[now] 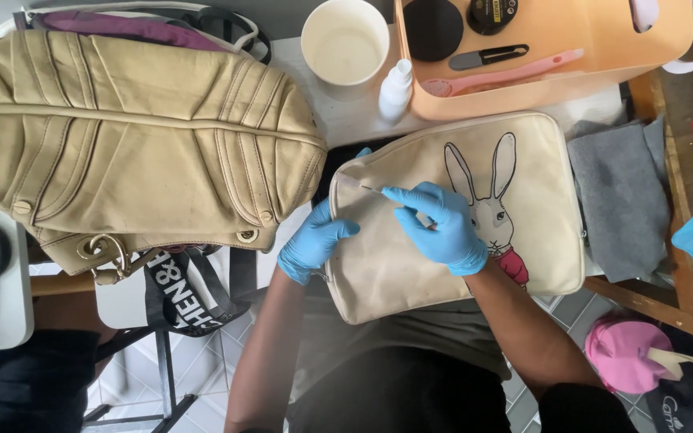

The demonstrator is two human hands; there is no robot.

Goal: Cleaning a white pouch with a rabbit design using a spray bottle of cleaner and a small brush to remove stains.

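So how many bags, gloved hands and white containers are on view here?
Bags: 2, the tan leather handbag and the cream rabbit pouch
Gloved hands: 2, left hand, right hand
White containers: 2, cup and small bottle
Total: 6

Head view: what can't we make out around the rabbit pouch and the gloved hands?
- Thin tool in the right hand: too small to identify.
- Cream pouch: rabbit print partly behind that hand.
- Left hand: fingertips hidden behind the pouch edge.
- Orange tray: cut off by the top edge.
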